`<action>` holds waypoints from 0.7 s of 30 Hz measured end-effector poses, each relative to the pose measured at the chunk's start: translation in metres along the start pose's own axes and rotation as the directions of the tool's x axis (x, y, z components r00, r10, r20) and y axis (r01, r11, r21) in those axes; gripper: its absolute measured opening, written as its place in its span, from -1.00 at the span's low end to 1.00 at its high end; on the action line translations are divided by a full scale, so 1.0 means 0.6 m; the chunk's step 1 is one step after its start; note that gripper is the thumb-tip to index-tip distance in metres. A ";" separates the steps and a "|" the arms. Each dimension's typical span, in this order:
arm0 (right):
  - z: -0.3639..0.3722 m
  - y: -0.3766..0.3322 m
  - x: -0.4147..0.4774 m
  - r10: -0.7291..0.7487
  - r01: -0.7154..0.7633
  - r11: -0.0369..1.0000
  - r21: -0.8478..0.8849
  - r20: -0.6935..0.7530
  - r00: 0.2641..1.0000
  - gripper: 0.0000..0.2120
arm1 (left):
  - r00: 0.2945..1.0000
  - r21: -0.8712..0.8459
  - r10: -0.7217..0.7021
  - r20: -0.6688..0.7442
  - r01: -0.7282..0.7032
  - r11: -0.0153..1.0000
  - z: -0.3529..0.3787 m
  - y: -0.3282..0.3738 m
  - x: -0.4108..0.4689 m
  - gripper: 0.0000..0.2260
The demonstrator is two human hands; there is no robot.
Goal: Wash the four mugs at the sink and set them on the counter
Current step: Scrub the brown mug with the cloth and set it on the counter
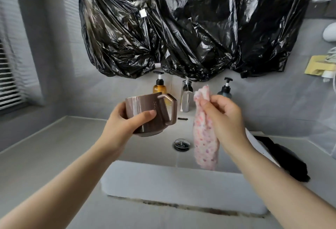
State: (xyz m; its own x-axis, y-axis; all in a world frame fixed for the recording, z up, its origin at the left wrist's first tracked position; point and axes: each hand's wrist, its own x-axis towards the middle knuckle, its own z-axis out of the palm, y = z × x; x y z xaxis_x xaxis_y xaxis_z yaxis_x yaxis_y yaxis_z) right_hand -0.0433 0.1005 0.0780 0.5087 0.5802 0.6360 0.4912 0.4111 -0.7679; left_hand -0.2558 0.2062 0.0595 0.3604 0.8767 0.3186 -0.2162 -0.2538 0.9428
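My left hand [125,119] grips a brown mug [151,114] above the white sink [154,179], thumb across its side, its angular handle turned to the right. My right hand [223,118] pinches a pink speckled cloth [204,138], which hangs down over the basin to the right of the mug. A thin stream of water falls in front of the drain [181,144], below the chrome faucet [186,96]. No other mugs are in view.
An amber pump bottle [159,85] and a dark blue pump bottle [225,88] flank the faucet. Black plastic sheeting [190,28] hangs on the wall above. A black cloth [283,156] lies on the grey counter [45,156] right of the sink.
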 end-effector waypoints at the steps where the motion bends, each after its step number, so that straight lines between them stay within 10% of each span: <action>1: 0.017 -0.016 -0.011 -0.004 0.004 1.000 0.006 0.028 1.000 -0.80 | 0.999 0.016 0.003 -0.032 -0.003 1.000 -0.025 0.005 -0.016 -0.26; 21: 0.264 -0.086 -0.214 0.149 -0.169 0.986 0.010 0.425 0.893 -0.77 | 0.877 0.452 0.040 -0.480 0.208 0.867 -0.393 -0.112 -0.183 -0.45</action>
State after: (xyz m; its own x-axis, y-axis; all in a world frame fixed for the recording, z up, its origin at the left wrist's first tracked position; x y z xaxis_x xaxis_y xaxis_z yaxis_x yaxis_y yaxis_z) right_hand -0.2456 0.1162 0.0240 0.2265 0.8781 0.4215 0.3909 0.3144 -0.8651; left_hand -0.4950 0.2235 -0.0620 -0.1278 0.9544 0.2696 0.2979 -0.2224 0.9283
